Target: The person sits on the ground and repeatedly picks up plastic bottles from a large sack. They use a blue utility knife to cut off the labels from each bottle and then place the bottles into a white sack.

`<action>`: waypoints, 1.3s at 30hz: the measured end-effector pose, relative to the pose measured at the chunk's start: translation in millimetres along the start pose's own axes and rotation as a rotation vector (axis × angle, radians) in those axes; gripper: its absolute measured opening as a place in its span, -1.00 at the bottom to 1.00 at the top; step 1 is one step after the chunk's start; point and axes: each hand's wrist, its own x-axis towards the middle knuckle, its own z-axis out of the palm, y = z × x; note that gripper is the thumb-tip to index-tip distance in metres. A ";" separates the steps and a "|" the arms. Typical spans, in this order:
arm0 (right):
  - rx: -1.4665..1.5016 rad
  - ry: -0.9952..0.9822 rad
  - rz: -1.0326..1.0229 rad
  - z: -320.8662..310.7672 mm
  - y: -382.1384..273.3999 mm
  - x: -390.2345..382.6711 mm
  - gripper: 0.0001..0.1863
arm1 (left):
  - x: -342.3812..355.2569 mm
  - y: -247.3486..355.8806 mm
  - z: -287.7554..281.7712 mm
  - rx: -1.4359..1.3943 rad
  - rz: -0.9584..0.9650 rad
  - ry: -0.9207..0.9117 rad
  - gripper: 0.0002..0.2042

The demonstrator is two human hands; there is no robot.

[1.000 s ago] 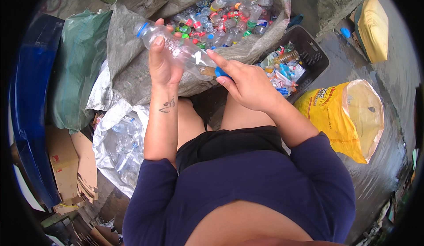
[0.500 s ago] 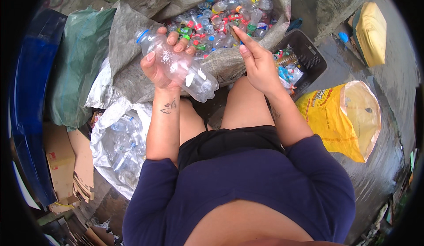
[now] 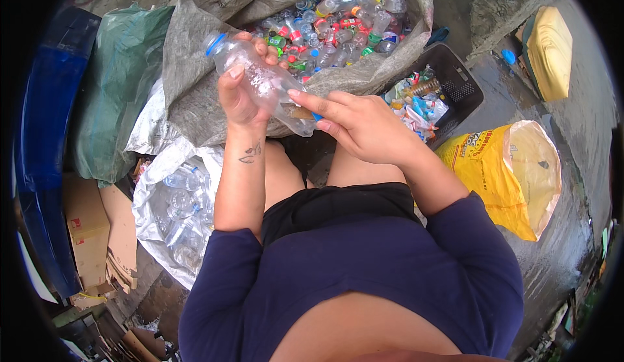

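Observation:
My left hand is closed round a clear plastic bottle, tilted with its blue-ringed neck toward the upper left. My right hand grips a small tool with a blue handle and a brownish, rusty-looking blade, which lies against the bottle's lower part, index finger pressed near it. Behind both hands, a big grey woven sack holds several loose bottles with coloured caps and labels. My bare thighs are below the bottle.
A black perforated crate of crumpled plastic sits right of the sack, above a yellow sack. At left are a white sack of clear bottles, green sack, blue panel and cardboard. A cream cushion-like object lies upper right.
My right hand was raised away from the bottle half a second ago and is now back down and leftward against its lower part with the blade. The bottle has shifted slightly up in my left hand.

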 end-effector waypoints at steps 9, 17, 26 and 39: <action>0.191 0.564 0.124 9.9 53.1 9.2 -0.58 | -4.5 3.4 -6.9 -0.147 -0.016 -0.054 -0.50; 0.626 0.438 0.375 0.8 57.6 15.0 -0.55 | 1.9 -9.3 -9.6 1.389 -0.066 -0.144 -0.41; 0.097 0.347 0.618 -6.0 111.3 -50.3 -0.68 | -68.9 146.8 -98.6 1.781 0.187 0.518 -0.56; -0.160 0.123 0.544 -37.0 206.2 28.4 -0.73 | -390.2 334.8 -206.5 1.627 -0.017 1.494 -0.34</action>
